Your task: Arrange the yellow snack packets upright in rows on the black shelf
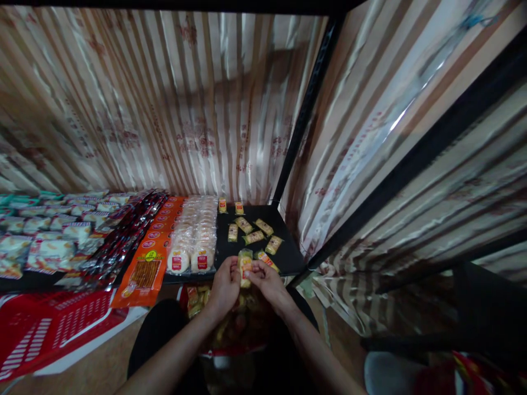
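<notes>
In the head view, my left hand [226,282] and right hand [265,280] were both pinching one small yellow packet [246,270] upright between fingers and thumbs, at the front edge of the black shelf [286,222] and above a red basket [230,351] of similar packets. I judged that a slack pinch on its slick-looking wrapper could drop it into the basket. A neighbouring packet [268,261] lay just beside my right fingers; a careless knuckle might have knocked it askew or over the edge.
</notes>
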The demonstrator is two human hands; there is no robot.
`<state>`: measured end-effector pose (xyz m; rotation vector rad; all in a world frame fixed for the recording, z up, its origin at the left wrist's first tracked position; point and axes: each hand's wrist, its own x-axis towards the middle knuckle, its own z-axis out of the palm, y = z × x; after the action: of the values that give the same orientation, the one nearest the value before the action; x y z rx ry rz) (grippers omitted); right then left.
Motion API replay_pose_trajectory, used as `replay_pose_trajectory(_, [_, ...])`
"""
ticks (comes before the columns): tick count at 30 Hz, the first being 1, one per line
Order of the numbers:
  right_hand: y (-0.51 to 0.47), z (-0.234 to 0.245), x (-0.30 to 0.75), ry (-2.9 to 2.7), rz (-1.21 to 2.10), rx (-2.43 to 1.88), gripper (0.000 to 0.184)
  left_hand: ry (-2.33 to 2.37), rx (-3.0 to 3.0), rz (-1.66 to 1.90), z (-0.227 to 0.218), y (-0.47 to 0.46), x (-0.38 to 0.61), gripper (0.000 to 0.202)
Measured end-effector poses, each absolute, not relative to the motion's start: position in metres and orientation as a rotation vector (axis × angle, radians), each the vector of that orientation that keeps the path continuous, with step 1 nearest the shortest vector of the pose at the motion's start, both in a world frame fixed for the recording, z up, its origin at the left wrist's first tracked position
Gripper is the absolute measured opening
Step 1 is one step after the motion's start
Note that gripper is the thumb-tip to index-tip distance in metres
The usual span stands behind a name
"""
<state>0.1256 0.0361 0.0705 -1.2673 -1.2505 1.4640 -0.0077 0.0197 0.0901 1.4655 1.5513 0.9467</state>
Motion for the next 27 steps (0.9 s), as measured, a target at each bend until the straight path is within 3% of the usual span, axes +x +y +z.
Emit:
replay_pose_trajectory(12, [0.145, 0.073, 0.111, -1.528, 1.047, -1.475, 0.028, 1.936, 1.461, 0.840, 0.098, 0.116, -0.002, 0.042])
replay_pose_trajectory(17, [0.205, 0.071, 0.100, -1.606, 0.864, -1.618, 0.026, 1.917, 1.335, 0.948, 0.095, 0.170, 0.001, 0.036])
replay_pose_trajectory(27, [0.299, 0.044, 0.058, -1.547, 0.955, -1.622, 0.027, 2.068, 1.344, 0.847, 0.102, 0.241, -0.009, 0.033])
